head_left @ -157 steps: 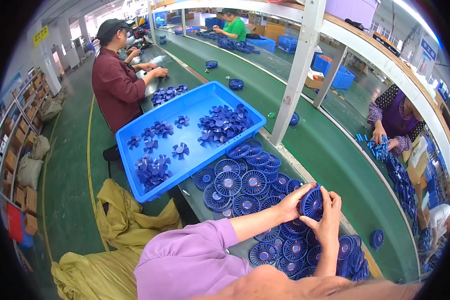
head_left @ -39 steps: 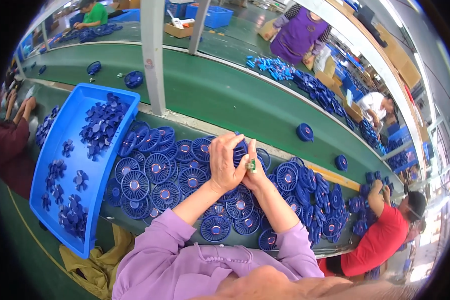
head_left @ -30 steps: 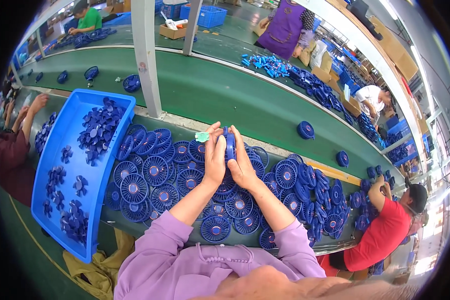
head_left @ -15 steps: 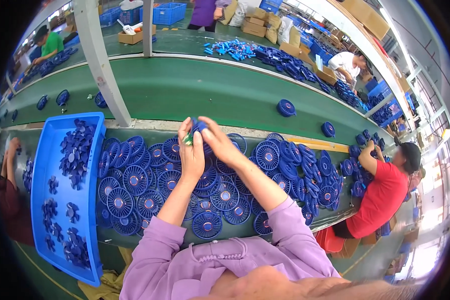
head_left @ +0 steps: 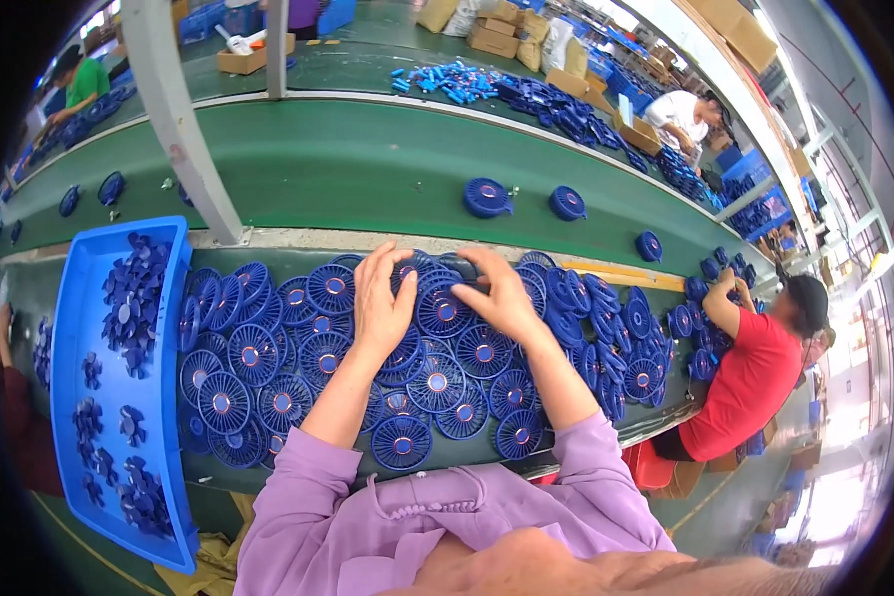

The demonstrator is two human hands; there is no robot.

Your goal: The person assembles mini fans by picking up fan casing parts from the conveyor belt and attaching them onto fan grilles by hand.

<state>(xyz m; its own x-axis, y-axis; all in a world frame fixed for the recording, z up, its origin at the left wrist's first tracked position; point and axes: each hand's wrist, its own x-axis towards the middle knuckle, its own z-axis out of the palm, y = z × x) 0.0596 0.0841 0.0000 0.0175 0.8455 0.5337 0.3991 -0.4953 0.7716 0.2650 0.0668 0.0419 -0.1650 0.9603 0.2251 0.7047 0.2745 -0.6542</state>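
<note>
My left hand hovers over a heap of round blue fan grilles, its fingers stretched out. Opposite it, my right hand has its thumb and fingers spread apart. Between the two hands lies a grille with a ringed centre; whether the fingertips touch it or the pieces behind it, I cannot tell. Beyond them, on the green conveyor belt, sits a blue fan housing with a small bit sticking out beside it.
A blue tray of dark blue fan blades stands at the left. A metal post rises at the belt's near edge. More housings are on the belt. At the right, a co-worker in red handles blue parts.
Earlier, my hands were together holding a blue part with a green piece. Now they are apart and lower over the grilles, and another fan housing is on the belt.
</note>
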